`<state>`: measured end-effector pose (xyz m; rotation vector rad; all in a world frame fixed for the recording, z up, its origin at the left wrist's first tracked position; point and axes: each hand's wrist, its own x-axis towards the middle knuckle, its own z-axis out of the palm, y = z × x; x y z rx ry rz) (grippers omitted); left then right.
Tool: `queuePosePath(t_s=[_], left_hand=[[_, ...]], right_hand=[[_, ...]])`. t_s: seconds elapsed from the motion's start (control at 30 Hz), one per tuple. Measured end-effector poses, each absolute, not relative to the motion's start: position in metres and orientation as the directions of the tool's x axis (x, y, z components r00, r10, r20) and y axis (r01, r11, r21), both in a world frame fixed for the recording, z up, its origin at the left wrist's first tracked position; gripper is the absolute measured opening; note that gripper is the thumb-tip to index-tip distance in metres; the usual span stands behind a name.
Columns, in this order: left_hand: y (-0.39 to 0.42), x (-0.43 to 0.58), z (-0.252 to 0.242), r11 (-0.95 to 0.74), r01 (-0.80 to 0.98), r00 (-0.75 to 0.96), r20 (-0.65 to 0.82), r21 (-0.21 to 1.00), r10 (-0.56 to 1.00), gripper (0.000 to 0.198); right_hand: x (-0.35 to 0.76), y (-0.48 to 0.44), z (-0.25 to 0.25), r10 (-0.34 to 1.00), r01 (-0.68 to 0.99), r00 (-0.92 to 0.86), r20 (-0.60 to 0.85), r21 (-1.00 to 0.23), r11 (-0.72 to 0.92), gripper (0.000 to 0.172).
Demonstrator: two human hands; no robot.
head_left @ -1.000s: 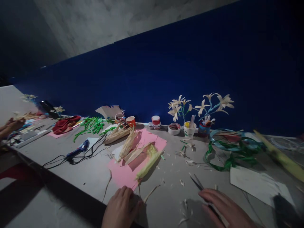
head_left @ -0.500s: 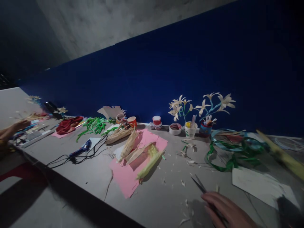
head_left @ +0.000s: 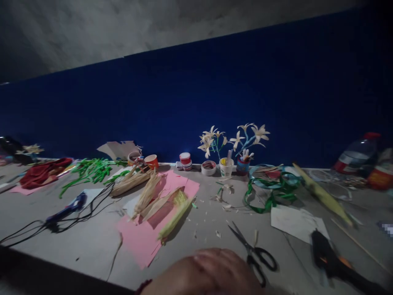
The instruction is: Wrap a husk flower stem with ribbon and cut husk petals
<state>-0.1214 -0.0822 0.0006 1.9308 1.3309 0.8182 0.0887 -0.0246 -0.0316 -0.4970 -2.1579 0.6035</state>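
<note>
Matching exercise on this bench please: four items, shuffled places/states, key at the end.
Column one
1. scissors
2. pink paper
3. white flowers
4. blue glue gun

Column two
A. standing upright near the blue wall
B. lying on the table, blades apart
C. lying to the left of the corn husks
D. spread partly beneath the corn husks

Pairs: 1-B, 2-D, 3-A, 4-C

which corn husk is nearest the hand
The pale green husk at the pink paper's right edge: its lower end lies closest to the hand. The dry tan husks lie farther back, the yellow-green husk far right.
</note>
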Motion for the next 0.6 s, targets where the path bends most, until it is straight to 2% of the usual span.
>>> queuePosePath(t_s=[0.03, 0.07, 0.1, 0.13, 0.17, 0.2, 0.23, 0.3, 0.33, 0.37, 0.43, 0.5, 0.57, 0.6], left_hand=[[-0.074, -0.127, 0.010, -0.308, 0.514, 0.245, 0.207, 0.800, 0.947, 0.026], [-0.067, -0.136, 0.019, -0.336, 0.498, 0.189, 0.279, 0.800, 0.942, 0.033], [-0.059, -0.144, 0.027, -0.365, 0.459, -0.103, 0.457, 0.810, 0.884, 0.036], [-0.053, -0.152, 0.034, -0.358, 0.506, -0.308, 0.552, 0.785, 0.775, 0.040], [-0.047, -0.156, 0.036, -0.286, 0.632, -0.380, 0.610, 0.720, 0.696, 0.040], [-0.044, -0.156, 0.036, -0.264, 0.757, -0.306, 0.681, 0.598, 0.665, 0.037], [-0.041, -0.150, 0.031, -0.323, 0.814, -0.149, 0.711, 0.482, 0.687, 0.029], [-0.041, -0.123, 0.012, -0.481, 0.798, 0.158, 0.644, 0.363, 0.748, 0.029], [-0.042, -0.105, 0.000, -0.576, 0.763, 0.309, 0.619, 0.292, 0.723, 0.036], [-0.042, -0.087, -0.013, -0.710, 0.686, 0.490, 0.622, 0.158, 0.611, 0.040], [-0.039, -0.058, -0.034, -0.785, 0.615, 0.622, 0.564, 0.076, 0.543, 0.040], [-0.034, -0.050, -0.045, -0.804, 0.595, 0.689, 0.510, 0.007, 0.514, 0.042], [-0.030, -0.059, -0.046, -0.772, 0.616, 0.745, 0.433, -0.158, 0.506, 0.046], [-0.029, -0.066, -0.044, -0.750, 0.627, 0.751, 0.420, -0.211, 0.509, 0.047]], right_hand=[[0.099, -0.021, -0.035, 0.727, 0.157, -0.460, 0.510, -0.759, 0.632, 0.031], [0.111, -0.017, -0.038, 0.901, 0.117, -0.288, 0.324, -0.922, 0.369, 0.025], [0.124, -0.012, -0.039, 0.944, 0.093, -0.224, 0.244, -0.958, 0.270, 0.022], [0.135, -0.006, -0.039, 0.969, 0.054, -0.169, 0.178, -0.980, 0.190, 0.027], [0.144, -0.001, -0.038, 0.986, -0.002, -0.121, 0.117, -0.993, 0.118, 0.032], [0.148, 0.004, -0.037, 0.992, -0.055, -0.093, 0.080, -0.996, 0.075, 0.036], [0.148, 0.010, -0.035, 0.997, -0.119, -0.067, 0.041, -0.992, 0.033, 0.039], [0.138, 0.018, -0.031, 0.997, -0.239, -0.061, -0.038, -0.970, -0.052, 0.047], [0.129, 0.020, -0.029, 0.994, -0.288, -0.085, -0.074, -0.953, -0.096, 0.052], [0.120, 0.019, -0.027, 0.986, -0.324, -0.130, -0.107, -0.935, -0.144, 0.058], [0.106, 0.013, -0.024, 0.953, -0.369, -0.256, -0.160, -0.895, -0.249, 0.068], [0.105, 0.001, -0.020, 0.909, -0.403, -0.378, -0.178, -0.852, -0.335, 0.069], [0.116, -0.008, -0.017, 0.894, -0.443, -0.417, -0.164, -0.822, -0.358, 0.051], [0.124, -0.010, -0.016, 0.916, -0.403, -0.371, -0.155, -0.862, -0.309, 0.046]])
